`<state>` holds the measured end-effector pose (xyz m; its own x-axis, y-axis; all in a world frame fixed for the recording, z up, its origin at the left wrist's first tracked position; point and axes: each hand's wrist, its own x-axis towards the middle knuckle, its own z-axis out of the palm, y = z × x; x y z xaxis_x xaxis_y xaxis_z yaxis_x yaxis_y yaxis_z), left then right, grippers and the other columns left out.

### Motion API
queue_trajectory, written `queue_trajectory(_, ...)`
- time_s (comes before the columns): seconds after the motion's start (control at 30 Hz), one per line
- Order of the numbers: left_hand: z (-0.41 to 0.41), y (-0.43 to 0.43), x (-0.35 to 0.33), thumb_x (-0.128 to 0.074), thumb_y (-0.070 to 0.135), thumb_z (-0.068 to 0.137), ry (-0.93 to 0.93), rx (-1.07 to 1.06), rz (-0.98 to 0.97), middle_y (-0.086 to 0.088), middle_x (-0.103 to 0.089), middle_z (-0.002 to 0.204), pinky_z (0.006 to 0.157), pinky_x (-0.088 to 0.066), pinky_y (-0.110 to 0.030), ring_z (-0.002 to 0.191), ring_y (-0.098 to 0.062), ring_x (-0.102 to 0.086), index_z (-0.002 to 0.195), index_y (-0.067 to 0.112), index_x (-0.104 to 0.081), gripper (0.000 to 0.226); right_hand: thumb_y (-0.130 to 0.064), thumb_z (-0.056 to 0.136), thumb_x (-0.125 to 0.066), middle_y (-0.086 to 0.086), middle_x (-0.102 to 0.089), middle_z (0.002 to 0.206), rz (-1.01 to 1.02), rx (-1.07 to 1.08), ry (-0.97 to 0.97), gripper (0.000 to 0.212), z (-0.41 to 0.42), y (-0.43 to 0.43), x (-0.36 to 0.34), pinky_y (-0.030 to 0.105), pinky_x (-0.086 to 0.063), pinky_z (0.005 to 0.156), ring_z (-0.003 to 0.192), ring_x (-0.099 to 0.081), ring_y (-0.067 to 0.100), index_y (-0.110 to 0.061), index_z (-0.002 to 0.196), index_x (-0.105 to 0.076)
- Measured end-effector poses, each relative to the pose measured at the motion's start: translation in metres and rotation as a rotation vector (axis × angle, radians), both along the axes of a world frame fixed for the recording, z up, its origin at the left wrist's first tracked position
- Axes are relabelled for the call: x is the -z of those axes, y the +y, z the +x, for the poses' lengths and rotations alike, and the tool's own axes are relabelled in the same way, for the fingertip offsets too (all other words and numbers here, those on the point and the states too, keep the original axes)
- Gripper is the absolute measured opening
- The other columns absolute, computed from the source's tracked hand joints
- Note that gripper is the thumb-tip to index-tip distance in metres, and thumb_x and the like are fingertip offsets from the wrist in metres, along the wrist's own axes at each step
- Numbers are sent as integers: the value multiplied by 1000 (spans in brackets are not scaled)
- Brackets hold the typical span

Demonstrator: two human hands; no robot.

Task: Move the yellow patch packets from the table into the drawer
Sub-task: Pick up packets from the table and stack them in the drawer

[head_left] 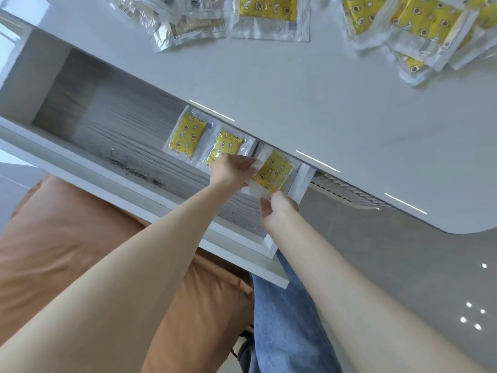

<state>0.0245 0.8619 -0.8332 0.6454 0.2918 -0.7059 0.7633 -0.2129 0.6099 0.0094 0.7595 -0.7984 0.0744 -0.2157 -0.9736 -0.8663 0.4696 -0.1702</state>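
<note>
The open drawer (107, 125) has a grey wood-grain floor and sits under the white table (336, 111). Two yellow patch packets lie flat in it, one (185, 135) on the left and another (226, 149) beside it. A third yellow packet (273, 172) is held at the drawer's right end, tilted against the side wall. My left hand (231, 168) pinches its upper left edge. My right hand (277, 208) grips its lower edge. More yellow packets lie on the table at the top middle (269, 14) and in a heap at the top right (419, 28).
Clear packets without yellow patches (183, 22) lie at the table's top left. An orange cushion (67, 251) is below the drawer front, and a leg in blue jeans (285, 319) is beside it. Glossy grey floor (403, 265) spreads to the right.
</note>
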Motion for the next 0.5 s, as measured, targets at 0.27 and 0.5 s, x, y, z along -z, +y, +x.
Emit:
queue_trajectory(0.27,-3,-6,6,-67,26,86,25,133,16,4,-70,92,75,-55,-21,60,-7,-60,112,22,-70,26,9,97,-24,-5,-16,158,57,-614,-270,68,-27,-21,-10,39,-28,116,135,-37,16,-26,154,-10)
queue_trajectory(0.5,-2,-10,-2,-58,21,93,28,240,111,-1,-67,119,74,-46,-19,101,-18,-64,116,22,-68,25,5,96,-33,0,-29,155,-150,-965,-428,60,-28,-32,-13,34,-30,115,143,-29,15,-18,151,-25)
